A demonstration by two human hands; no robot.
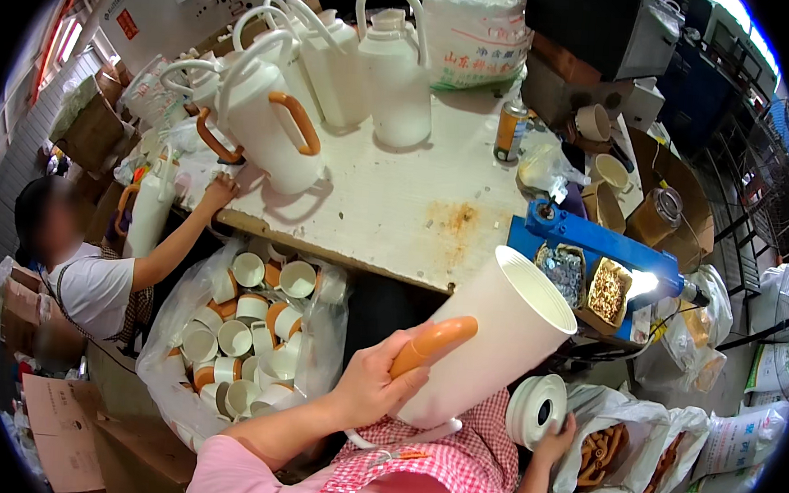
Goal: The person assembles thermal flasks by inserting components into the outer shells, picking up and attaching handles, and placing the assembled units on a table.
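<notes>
Left hand (370, 382) closed around orange handle (432, 342) of tilted white flask body (488, 343), right hand (553, 437) gripping stack of white rings (534, 409) just below it

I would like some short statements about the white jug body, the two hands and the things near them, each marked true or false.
1. The left hand grips the orange handle of the white jug body. True.
2. The jug body stands upright on the white table. False: it is held tilted in the air, with its open mouth up and to the right.
3. The right hand touches a stack of white rings. True.
4. The clear bag on the left holds orange handles only. False: it holds white and orange cups.
5. Another person's hand rests on the edge of the table. True.
</notes>
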